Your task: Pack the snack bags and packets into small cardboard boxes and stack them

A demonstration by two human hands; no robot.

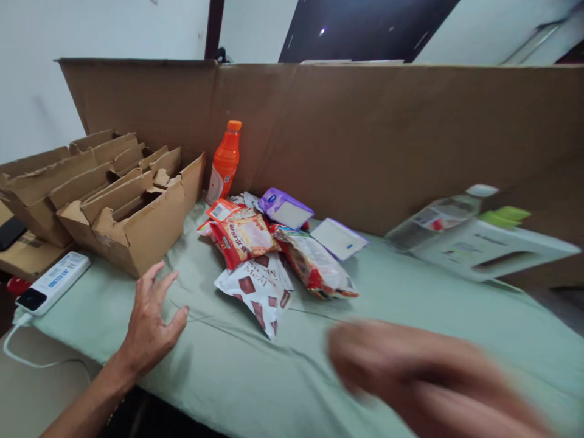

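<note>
**A:** Head view first. Where's the left hand [152, 322]?

**B:** Flat on the green cloth [228, 377], fingers spread wide, holding nothing. It sits just in front of the nearest box [137, 228] and left of the white packet [260, 292], touching neither.

**A:** And the right hand [410, 371]?

**B:** Low in the foreground over the cloth, and badly blurred. I can't tell whether it's spread or closed, or whether it holds anything.

**A:** What's in the pile?

**B:** The white packet lies nearest, with a red packet [241, 234] overlapping its far edge. A third packet [314, 264] lies to the right, touching them. Behind are a purple pack [285, 208] and a white pack [340, 238]. An orange bottle [225, 161] stands upright against the cardboard wall [387, 134].

**A:** Which step would you call this?

**B:** I'd say a reach at most. Nothing is gripped, and the white packet lies between the two hands.

**A:** What would a pick call for?

**B:** Taking the white packet by its free near corner, since the red one rests on it.

**A:** Anything else?

**B:** A power strip [52, 283] at the left edge and a blurred jug [479, 246] to the right.
</note>
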